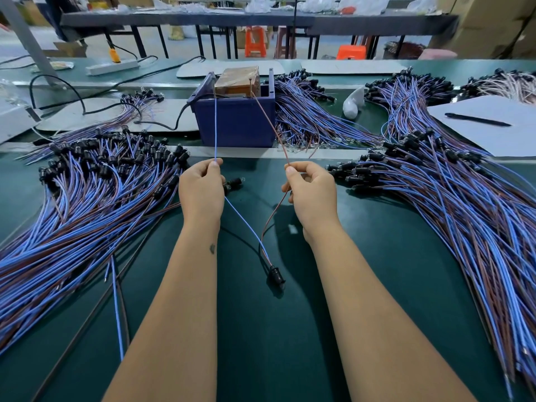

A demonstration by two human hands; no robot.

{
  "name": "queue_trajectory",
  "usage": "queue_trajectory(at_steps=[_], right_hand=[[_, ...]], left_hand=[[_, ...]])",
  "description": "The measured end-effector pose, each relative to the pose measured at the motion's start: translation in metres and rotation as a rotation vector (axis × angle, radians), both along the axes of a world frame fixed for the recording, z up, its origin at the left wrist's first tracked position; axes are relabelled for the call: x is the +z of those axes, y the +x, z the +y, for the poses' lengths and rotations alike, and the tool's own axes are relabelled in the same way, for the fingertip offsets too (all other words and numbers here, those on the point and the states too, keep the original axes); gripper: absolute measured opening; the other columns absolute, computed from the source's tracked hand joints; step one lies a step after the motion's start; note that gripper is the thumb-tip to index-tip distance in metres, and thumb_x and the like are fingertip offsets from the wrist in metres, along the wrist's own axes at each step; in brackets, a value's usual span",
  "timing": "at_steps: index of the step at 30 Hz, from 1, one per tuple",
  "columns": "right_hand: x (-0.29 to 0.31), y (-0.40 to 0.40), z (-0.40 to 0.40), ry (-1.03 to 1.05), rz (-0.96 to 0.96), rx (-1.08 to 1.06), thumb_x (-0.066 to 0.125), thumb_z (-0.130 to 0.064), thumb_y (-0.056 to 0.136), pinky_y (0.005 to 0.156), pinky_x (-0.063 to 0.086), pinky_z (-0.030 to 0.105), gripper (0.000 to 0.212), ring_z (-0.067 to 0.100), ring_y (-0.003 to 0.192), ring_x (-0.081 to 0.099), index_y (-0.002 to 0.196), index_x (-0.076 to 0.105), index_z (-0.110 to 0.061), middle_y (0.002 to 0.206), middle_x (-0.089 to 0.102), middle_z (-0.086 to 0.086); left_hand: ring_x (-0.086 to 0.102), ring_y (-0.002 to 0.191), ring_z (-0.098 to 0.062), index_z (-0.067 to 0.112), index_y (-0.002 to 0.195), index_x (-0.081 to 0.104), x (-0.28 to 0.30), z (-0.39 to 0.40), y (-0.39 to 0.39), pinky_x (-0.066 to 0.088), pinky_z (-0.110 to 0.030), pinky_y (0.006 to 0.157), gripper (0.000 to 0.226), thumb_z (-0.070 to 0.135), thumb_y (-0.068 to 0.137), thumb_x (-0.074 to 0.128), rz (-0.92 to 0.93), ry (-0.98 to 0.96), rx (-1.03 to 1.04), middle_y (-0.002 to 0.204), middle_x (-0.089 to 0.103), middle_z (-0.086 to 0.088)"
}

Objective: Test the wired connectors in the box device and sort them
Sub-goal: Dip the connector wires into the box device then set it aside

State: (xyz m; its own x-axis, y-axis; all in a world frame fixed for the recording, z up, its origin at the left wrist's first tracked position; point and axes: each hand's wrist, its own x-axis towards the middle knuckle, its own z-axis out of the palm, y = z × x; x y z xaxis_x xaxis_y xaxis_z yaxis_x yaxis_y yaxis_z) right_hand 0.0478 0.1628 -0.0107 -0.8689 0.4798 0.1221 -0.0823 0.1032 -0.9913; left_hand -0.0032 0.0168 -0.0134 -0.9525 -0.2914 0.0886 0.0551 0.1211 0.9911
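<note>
Green bench: left hand [200, 190] pinches blue wire [215, 126], right hand [311, 192] brown wire [268, 126], both running away into box device [236, 120].

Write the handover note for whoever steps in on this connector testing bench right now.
Left hand pinches the blue wire; right hand pinches the brown wire. Both wire ends reach up to the blue box device, so one piece is under test.
Its black connector lies on the green mat between the forearms.
Large piles of wired connectors lie to the left and the right, and more behind the box; which piles are tested cannot be told.
Left: read the result, sort this piece, then test the others.
</note>
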Motion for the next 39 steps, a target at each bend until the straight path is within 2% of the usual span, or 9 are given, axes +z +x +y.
queue_trajectory(at_steps=[4, 8, 20, 34, 39], right_hand=[[-0.0006, -0.0016, -0.0005, 0.02, -0.002, 0.001, 0.055, -0.018, 0.097, 0.066, 0.047, 0.029, 0.014, 0.007, 0.059, 0.052, 0.087, 0.062, -0.025, 0.066, 0.062, -0.002], [-0.0002, -0.0021, -0.0001, 0.038, -0.005, -0.003, 0.055, -0.019, 0.097, 0.068, 0.048, 0.033, 0.014, 0.008, 0.057, 0.051, 0.086, 0.062, -0.026, 0.065, 0.063, -0.002], [-0.0012, -0.0035, 0.0, 0.051, -0.01, 0.003, 0.055, -0.019, 0.097, 0.066, 0.047, 0.029, 0.011, 0.008, 0.058, 0.051, 0.09, 0.063, -0.023, 0.066, 0.063, -0.002], [-0.0039, -0.0065, -0.0001, 0.053, -0.005, -0.004, 0.055, -0.019, 0.097, 0.065, 0.046, 0.031, 0.015, 0.009, 0.058, 0.051, 0.084, 0.061, -0.026, 0.064, 0.062, -0.003], [-0.0034, -0.0069, -0.0008, 0.044, -0.008, -0.012, 0.056, -0.018, 0.096, 0.068, 0.047, 0.034, 0.014, 0.011, 0.06, 0.052, 0.086, 0.062, -0.024, 0.062, 0.062, -0.002]], left_hand=[[0.043, 0.045, 0.001, 0.024, 0.101, 0.07, 0.0007, -0.0013, -0.0013, 0.038, -0.017, 0.05, 0.023, 0.022, 0.101, 0.047, -0.003, 0.008, 0.014, 0.064, 0.053, 0.011], [0.044, 0.058, -0.008, 0.022, 0.104, 0.071, 0.0003, -0.0012, -0.0033, 0.04, -0.026, 0.059, 0.024, 0.022, 0.101, 0.047, -0.011, 0.017, 0.013, 0.067, 0.054, 0.008], [0.044, 0.056, -0.006, 0.024, 0.101, 0.07, -0.0009, -0.0014, -0.0081, 0.037, -0.02, 0.052, 0.023, 0.022, 0.101, 0.047, -0.005, 0.021, -0.011, 0.068, 0.054, 0.008], [0.043, 0.054, -0.006, 0.024, 0.1, 0.069, -0.0002, 0.0, -0.0071, 0.036, -0.022, 0.053, 0.022, 0.021, 0.101, 0.047, 0.008, 0.015, -0.026, 0.066, 0.053, 0.009], [0.043, 0.048, 0.0, 0.025, 0.101, 0.069, -0.0008, -0.0005, -0.0065, 0.036, -0.018, 0.05, 0.022, 0.022, 0.101, 0.047, -0.002, 0.007, -0.026, 0.063, 0.052, 0.011]])
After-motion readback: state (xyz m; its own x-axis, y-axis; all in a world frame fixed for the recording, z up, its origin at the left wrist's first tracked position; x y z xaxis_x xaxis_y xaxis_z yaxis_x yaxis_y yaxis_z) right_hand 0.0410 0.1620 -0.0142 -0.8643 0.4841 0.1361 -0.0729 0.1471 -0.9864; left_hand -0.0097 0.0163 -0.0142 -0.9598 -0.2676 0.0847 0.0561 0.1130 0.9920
